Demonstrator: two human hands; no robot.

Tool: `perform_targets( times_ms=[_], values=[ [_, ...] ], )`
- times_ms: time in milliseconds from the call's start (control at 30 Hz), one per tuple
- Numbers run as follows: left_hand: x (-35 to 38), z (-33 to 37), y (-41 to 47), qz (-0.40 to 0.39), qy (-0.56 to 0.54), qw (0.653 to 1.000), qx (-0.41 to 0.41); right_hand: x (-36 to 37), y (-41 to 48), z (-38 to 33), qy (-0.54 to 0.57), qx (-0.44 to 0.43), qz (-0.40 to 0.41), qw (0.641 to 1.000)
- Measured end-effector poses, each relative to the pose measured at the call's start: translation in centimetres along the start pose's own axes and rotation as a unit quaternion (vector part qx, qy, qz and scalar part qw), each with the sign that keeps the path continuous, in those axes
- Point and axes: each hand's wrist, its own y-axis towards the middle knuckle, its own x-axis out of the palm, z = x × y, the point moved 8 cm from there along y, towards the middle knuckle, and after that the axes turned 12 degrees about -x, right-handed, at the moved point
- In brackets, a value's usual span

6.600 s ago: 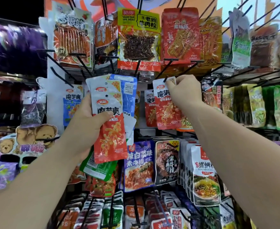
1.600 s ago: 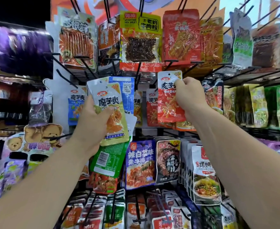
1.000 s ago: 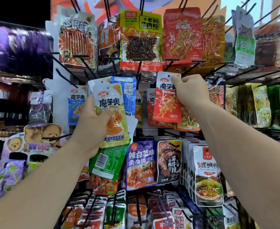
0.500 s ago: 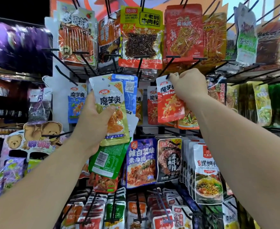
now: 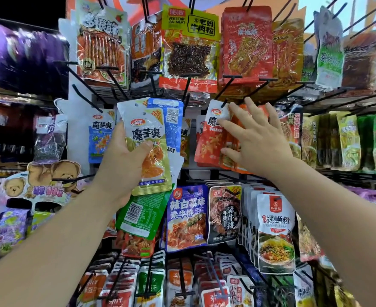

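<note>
Red pkt (image 5: 210, 138) looks hung on its peg (image 5: 228, 90), right hand (image 5: 256, 140) open, flat against it. Left hand (image 5: 118, 165) grips a stack of pkts (image 5: 148, 138), so plenty left imo.

The yellow packet (image 5: 148, 149) in my left hand (image 5: 122, 167) reads 魔芋爽, with 20% in its top corner. The hanging blue packet (image 5: 101, 135) bears the same three characters. Above, the yellow-topped packet (image 5: 189, 41) says VEGETARIAN MEAT and 老妈牛肉粒. Lower down I read 辣白菜味 素牛排 on the purple packet (image 5: 186, 218), 手撕 素牛排 on the dark packet (image 5: 224, 213) and 螺蛳粉 on the white packet (image 5: 275, 227). On the red packet (image 5: 208, 138) under my right hand (image 5: 256, 142) only 魔 shows.
</note>
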Motion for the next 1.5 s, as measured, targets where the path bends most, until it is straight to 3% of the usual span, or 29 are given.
perform_targets(
  times_ms=[200, 467, 967, 1300, 1500],
  values=[
    [0.3, 0.3, -0.3, -0.003, -0.005, 1.000, -0.002, -0.4, 1.2, -0.9, -0.002, -0.009, -0.033, 0.999],
    [0.2, 0.5, -0.5, 0.000, -0.001, 1.000, 0.000, 2.9, 2.7, -3.2, -0.051, -0.042, -0.173, 0.983],
    [0.2, 0.3, -0.2, -0.006, -0.004, 1.000, -0.005, 2.8, 3.5, -2.5, -0.082, -0.035, -0.132, 0.987],
    [-0.1, 0.0, 0.2, -0.003, -0.017, 1.000, -0.005, 5.9, 4.6, -3.3, -0.158, -0.106, -0.244, 0.951],
    [0.1, -0.1, 0.2, -0.002, -0.022, 1.000, -0.007, 6.1, 2.4, -3.3, -0.177, -0.147, -0.257, 0.939]
  ],
)
